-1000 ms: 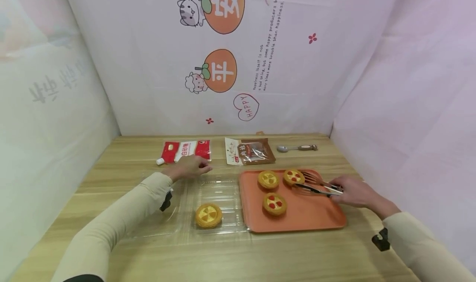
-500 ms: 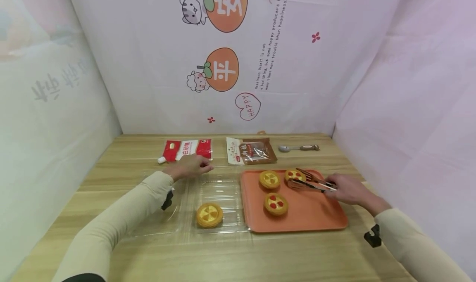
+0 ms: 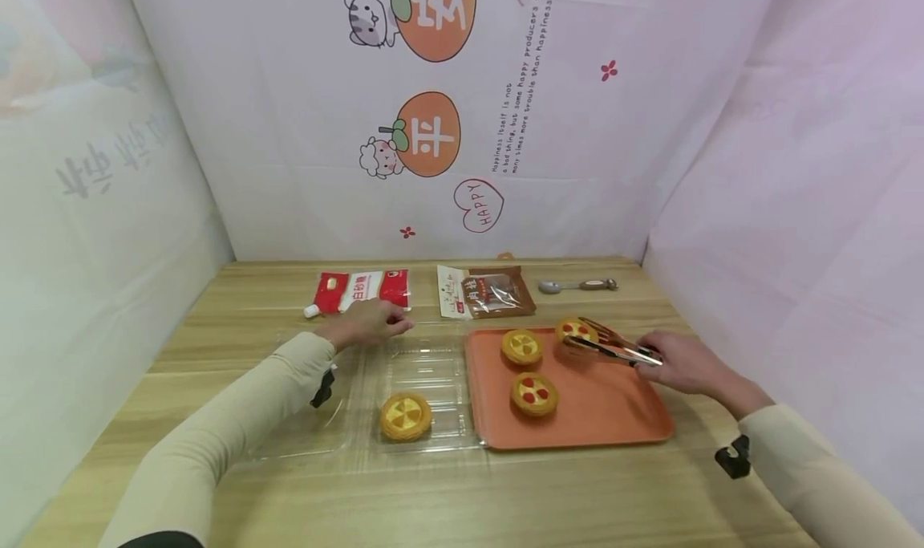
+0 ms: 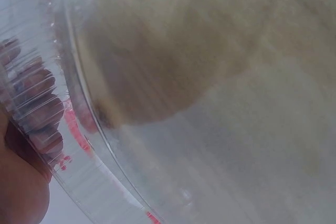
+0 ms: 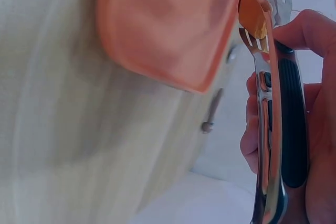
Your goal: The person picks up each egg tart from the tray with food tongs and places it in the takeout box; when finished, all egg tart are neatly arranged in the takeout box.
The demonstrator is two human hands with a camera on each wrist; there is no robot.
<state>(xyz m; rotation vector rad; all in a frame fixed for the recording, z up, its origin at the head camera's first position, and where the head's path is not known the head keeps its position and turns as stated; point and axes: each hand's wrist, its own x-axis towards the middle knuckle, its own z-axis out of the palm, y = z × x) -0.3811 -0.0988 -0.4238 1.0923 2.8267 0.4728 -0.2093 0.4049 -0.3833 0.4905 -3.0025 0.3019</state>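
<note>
My right hand [image 3: 686, 363] grips metal tongs [image 3: 613, 350], whose ends lie on both sides of a red-topped tart [image 3: 575, 329] at the back of the orange tray [image 3: 606, 420]. In the right wrist view the tart [image 5: 253, 14] sits between the slotted tong ends, with my hand [image 5: 320, 108] around the dark handle. My left hand [image 3: 366, 322] is at the far edge of the open clear plastic container [image 3: 433, 371]; in the left wrist view its fingers [image 4: 39, 108] curl behind the clear plastic. One yellow-topped tart [image 3: 406, 416] lies in the container.
Another yellow-topped tart [image 3: 521, 347] and a red-topped one [image 3: 534, 394] rest on the tray. Along the back lie a red and white packet [image 3: 361, 289], a brown packet [image 3: 498, 290] and a spoon [image 3: 577, 286]. Fabric walls enclose the table's back and sides.
The tong ends have come around the back red-topped tart, which has shifted slightly away and to the right. My left hand has stayed at the container's far edge.
</note>
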